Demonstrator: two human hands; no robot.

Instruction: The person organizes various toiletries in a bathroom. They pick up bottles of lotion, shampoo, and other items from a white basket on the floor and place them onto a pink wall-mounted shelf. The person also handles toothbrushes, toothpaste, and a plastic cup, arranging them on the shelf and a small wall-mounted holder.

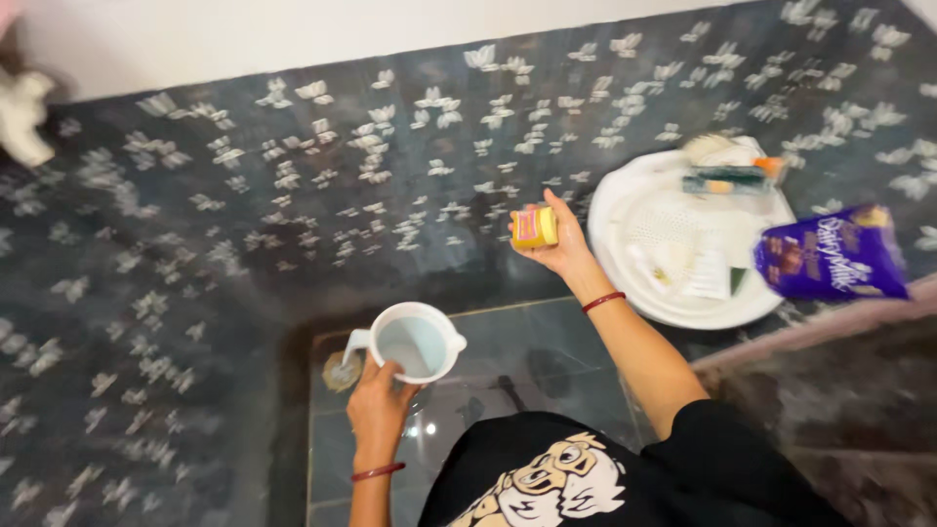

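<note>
In the upper left of the frame, a white blurred object (21,117) lies at the edge of the dark patterned surface (244,254). In the lower middle, the left hand (379,408) holds a white jug (415,342) from below, with the fingers closed around its lower side; the jug has pale liquid inside and stands over a glossy dark tile (547,351). To the right of it, in the centre, the right hand (556,239) is raised and its fingers grip a small yellow container (535,227). Further right there is a white round tray (683,244) with small items on it, and a purple packet (835,256) lies at its right edge.
</note>
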